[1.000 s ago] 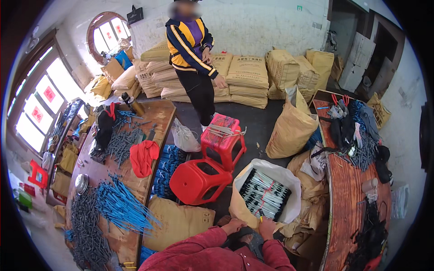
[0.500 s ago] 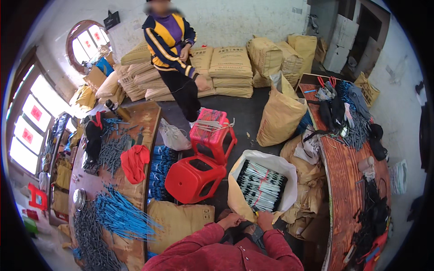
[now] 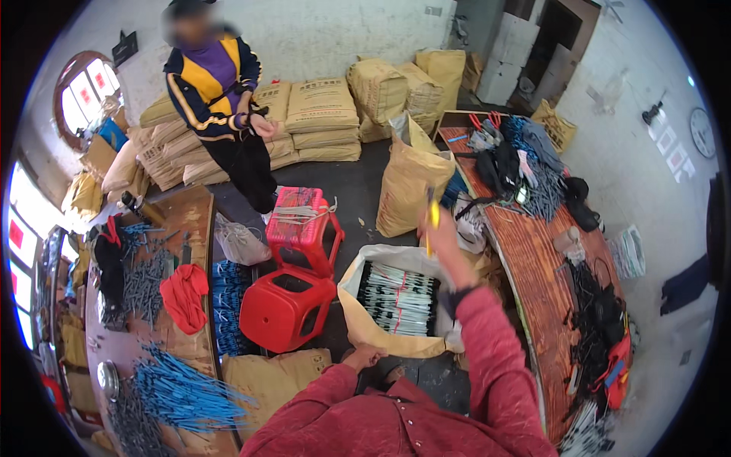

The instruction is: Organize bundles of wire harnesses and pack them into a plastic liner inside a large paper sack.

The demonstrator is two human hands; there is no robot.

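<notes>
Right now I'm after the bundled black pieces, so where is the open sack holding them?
In the head view, the open sack sits on the floor, centre, right of the red stool, below the raised right hand.

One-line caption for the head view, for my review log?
Right hand raised holding a thin yellow tool above an open sack of bundled black strips; left hand at the sack's edge.

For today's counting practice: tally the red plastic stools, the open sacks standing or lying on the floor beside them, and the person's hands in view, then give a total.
Red plastic stools: 2
Open sacks: 2
Hands: 2, left hand, right hand holding a yellow tool
Total: 6
</notes>
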